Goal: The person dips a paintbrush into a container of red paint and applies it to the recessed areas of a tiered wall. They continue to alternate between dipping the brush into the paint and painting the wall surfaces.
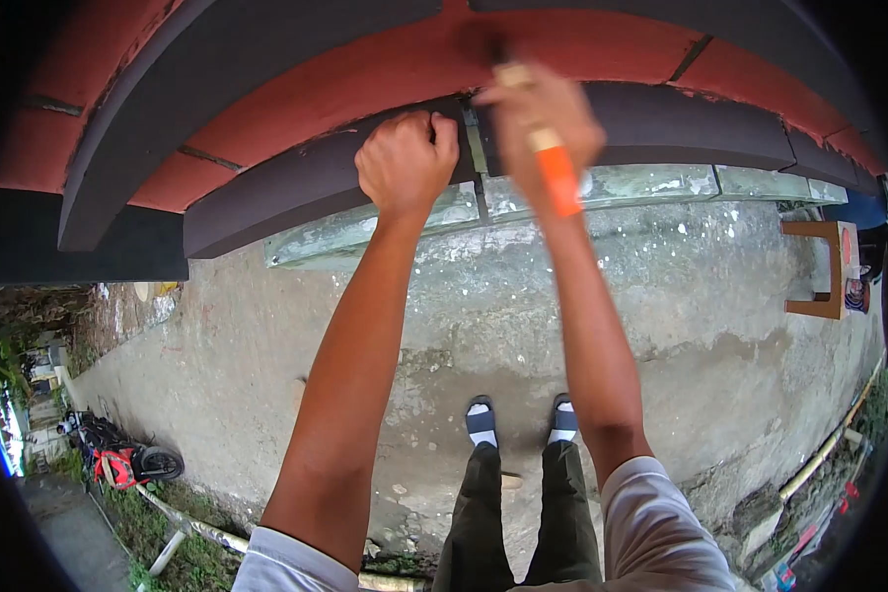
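Observation:
My right hand point(553, 133) is closed round a paintbrush point(558, 178) with an orange-ended handle; both are blurred. The dark bristles meet the red surface point(395, 64) between two dark beams. My left hand point(409, 158) is a fist resting at the lower dark beam point(296, 176), left of a greenish strip point(476, 138) at a joint. Whether anything is inside that fist does not show.
Below the beam runs a pale green, paint-spotted ledge point(612, 187). A wooden stool point(827, 268) with items stands at the right. A red and black motorcycle point(118, 459) is at lower left. My sandalled feet are on the concrete ground point(691, 286).

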### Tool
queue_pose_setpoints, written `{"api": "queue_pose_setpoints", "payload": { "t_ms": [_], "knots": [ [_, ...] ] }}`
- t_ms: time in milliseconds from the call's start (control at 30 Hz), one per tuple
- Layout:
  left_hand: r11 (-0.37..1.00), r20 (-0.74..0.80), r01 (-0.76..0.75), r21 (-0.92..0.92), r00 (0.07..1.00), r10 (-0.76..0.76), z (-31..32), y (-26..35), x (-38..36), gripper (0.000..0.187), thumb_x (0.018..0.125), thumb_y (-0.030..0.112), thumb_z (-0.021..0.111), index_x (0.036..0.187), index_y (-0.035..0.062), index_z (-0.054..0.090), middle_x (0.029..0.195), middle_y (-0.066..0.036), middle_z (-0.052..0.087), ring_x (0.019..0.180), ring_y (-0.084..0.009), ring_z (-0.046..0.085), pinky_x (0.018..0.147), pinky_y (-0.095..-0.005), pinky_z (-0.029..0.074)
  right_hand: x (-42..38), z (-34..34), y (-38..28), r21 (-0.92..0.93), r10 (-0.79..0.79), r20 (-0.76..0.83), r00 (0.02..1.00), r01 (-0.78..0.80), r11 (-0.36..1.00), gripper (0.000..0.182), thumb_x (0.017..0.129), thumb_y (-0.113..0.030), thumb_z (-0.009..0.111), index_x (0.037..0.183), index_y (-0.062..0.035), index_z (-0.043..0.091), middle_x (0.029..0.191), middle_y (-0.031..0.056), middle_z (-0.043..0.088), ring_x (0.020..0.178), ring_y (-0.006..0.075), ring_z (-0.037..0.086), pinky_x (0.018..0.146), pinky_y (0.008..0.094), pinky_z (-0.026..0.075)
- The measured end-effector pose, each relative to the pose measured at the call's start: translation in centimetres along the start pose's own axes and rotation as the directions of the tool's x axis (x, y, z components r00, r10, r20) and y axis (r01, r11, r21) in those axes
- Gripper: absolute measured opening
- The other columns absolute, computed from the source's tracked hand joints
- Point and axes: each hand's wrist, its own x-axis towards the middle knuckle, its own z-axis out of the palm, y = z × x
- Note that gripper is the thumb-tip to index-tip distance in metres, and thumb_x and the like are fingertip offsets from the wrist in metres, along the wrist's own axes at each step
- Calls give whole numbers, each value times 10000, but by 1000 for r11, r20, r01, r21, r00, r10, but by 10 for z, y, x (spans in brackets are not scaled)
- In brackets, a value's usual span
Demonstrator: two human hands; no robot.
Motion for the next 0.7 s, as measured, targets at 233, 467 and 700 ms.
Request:
{"api": "queue_pose_setpoints", "payload": {
  "t_ms": [233, 467, 700],
  "knots": [
    [994, 58, 74, -74, 996, -70, -3, -1, 1, 340, 871, 344, 632, 661, 81, 688, 682, -190, 676, 658, -432, 676, 634, -531, 533, 20, -11, 15, -238, -26, -266, 964, -39, 970, 153, 809, -66, 743, 860, -189, 819, 1079, 128, 754, 981, 288, 700, 812, 379, 560],
    [973, 225, 160, -167, 967, -121, -51, -67, 18, 360, 853, 414, 629, 888, 101, 802, 843, -202, 748, 853, -439, 730, 796, -523, 579, -2, 57, -66, 68, 67, -83, 994, -62, 996, 163, 736, -25, 770, 822, -162, 790, 1083, 122, 750, 910, 316, 688, 768, 403, 575],
    [992, 138, 71, -106, 989, -56, -44, -118, 23, 399, 889, 343, 653, 661, 19, 604, 636, -208, 601, 652, -445, 632, 645, -508, 488, 6, 57, -59, 209, -43, -22, 999, 47, 977, 132, 792, -19, 729, 837, -134, 776, 976, 106, 755, 920, 298, 705, 831, 395, 556]
  ]
}}
